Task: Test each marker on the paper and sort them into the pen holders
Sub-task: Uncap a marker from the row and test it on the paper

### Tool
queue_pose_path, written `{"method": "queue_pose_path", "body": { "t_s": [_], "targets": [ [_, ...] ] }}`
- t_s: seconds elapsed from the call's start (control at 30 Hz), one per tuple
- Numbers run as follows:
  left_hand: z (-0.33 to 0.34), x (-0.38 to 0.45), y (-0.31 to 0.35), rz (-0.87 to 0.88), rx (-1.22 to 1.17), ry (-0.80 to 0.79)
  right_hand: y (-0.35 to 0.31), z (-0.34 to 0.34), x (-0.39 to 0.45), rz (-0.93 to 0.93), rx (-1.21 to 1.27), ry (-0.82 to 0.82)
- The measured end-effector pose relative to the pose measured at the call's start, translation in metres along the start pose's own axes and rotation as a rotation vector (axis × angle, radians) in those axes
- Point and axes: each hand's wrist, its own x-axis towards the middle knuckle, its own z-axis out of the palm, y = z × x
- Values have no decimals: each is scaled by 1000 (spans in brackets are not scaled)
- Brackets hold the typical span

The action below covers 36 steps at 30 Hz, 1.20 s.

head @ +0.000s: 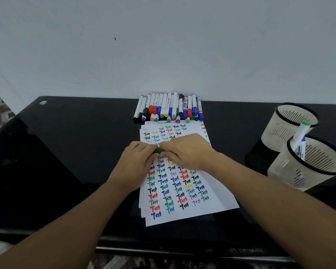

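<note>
"test" rows on paper (182,191)

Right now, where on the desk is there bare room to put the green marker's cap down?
Bare black glass desk lies left of the white test sheets, and a narrower strip between sheets and the two cream slotted pen holders. Crowded: the marker row by the wall, and the sheets' middle, where both hands hold the green marker.

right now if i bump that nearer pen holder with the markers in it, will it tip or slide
The nearer pen holder looks like light slotted plastic, so it would probably slide easily on the glossy black desk. Its two markers lean to one side, poking above the rim, so a hard knock might tip it.
</note>
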Motion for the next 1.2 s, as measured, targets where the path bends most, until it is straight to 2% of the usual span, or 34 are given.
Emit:
{"method": "queue_pose_path", "body": {
  "t_s": [0.27, 0.4, 0.63, 0.73, 0.83, 0.97, 1.2],
  "targets": [
    [0, 1, -1, 18, 6, -3, 5, 0, -5, 9, -28, 6],
    [0, 1, -2, -4, -19, 0, 7, 0, -7, 18, 33, -11],
    [-4, 6, 2, -155, -71, -66, 23, -5, -18, 279, 498, 77],
    [-11, 15, 5, -226, -56, -215, 29, -3, -23, 392, 750, 168],
    [-15, 25, 7, -158, 104, -349, 32, 4, -25, 527, 1004, 273],
    [-10, 28, 6, -74, 126, -441, 34, 14, -28, 551, 1049, 344],
    [1, 25, -4, -81, 76, -362, 32, 12, -21, 632, 1115, 522]
  ]
}}
